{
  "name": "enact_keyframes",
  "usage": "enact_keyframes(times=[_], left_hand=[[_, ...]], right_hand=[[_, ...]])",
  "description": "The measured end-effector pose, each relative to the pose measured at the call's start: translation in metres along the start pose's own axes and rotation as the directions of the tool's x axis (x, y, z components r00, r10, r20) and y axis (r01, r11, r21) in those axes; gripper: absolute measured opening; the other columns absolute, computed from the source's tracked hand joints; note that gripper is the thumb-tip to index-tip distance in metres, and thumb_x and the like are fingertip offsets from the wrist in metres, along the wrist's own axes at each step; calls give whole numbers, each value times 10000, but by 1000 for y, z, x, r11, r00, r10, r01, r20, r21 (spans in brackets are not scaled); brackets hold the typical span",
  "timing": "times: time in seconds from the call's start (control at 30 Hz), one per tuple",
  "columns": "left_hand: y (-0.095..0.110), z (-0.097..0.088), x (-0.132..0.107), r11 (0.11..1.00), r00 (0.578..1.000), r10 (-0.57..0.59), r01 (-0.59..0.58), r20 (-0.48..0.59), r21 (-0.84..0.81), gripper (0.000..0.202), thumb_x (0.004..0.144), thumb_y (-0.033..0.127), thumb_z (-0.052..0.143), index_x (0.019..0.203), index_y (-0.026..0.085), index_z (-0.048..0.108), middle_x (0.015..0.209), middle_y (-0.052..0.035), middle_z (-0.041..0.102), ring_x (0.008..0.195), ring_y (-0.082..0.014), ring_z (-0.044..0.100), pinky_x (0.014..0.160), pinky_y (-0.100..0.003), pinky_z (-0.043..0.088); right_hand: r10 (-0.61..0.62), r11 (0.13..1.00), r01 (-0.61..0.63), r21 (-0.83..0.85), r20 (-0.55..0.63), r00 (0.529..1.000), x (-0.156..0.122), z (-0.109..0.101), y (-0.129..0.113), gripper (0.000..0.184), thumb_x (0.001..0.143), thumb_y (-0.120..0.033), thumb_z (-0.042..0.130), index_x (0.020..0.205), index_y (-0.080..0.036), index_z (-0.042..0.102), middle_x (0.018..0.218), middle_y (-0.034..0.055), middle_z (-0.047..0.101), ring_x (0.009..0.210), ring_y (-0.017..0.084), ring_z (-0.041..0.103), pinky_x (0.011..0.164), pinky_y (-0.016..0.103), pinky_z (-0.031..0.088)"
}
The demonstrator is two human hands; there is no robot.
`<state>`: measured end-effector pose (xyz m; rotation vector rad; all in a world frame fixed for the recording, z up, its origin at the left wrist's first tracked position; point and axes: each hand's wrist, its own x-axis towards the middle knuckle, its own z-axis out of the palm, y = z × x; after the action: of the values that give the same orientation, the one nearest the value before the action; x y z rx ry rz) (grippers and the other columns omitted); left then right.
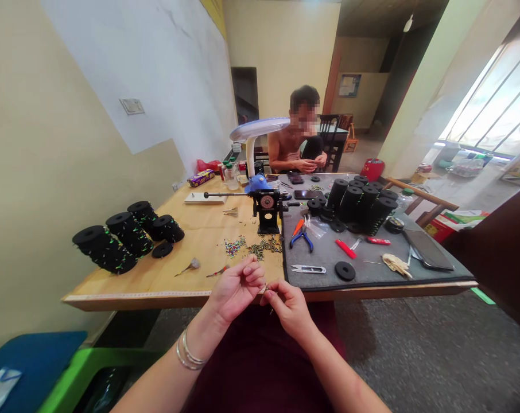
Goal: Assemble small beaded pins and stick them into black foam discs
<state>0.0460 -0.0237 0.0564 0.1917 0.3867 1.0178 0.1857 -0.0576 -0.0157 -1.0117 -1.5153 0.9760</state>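
Observation:
In front of the table's near edge, my left hand (238, 288) is turned palm up with its fingers curled; whatever it may hold is too small to make out. Beside it, my right hand (289, 307) pinches a tiny, thin dark piece (266, 288) between thumb and fingertips. The two hands nearly meet at this piece. Just beyond them lie small dark and coloured pieces (260, 249), heaped loosely on the wooden tabletop. Left of these are a tuft-ended tool (193, 264) and a thin orange-tipped one (219, 271).
Stacked black foam discs (124, 226) stand at left, more (350, 203) at right. Thread snips (308, 269), blue-handled pliers (302, 240) and a single foam disc (345, 271) lie on the grey mat (329, 281). A black crank device (267, 212) and lamp (252, 152) stand mid-table. Another person (292, 152) sits opposite.

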Motion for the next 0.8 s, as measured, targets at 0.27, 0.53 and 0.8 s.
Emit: enact_keyframes(times=[0.27,0.53,0.8], left_hand=[[6,5,-1,1000,999,26,-25,21,-13,251,933,116,325,707,141,431,526,70,327,435,-43,360,437,-164,290],[4,9,-1,1000,1000,18,-19,23,10,264,935,120,326,691,140,424,522,67,336,436,-43,359,440,-165,296],[-1,2,1,985,999,29,-34,29,170,229,881,116,462,663,153,406,526,66,344,454,-49,345,456,-165,297]], right_hand=[[76,997,-76,21,5,997,-10,2,16,232,858,-317,538,680,-181,601,632,18,672,594,145,563,625,254,428],[68,993,-70,99,23,997,-15,2,18,159,848,-283,565,721,-193,600,842,50,742,744,182,643,717,288,460],[22,976,-38,216,77,997,-8,-5,4,192,859,-341,557,945,-191,641,898,62,719,833,199,655,774,312,492]])
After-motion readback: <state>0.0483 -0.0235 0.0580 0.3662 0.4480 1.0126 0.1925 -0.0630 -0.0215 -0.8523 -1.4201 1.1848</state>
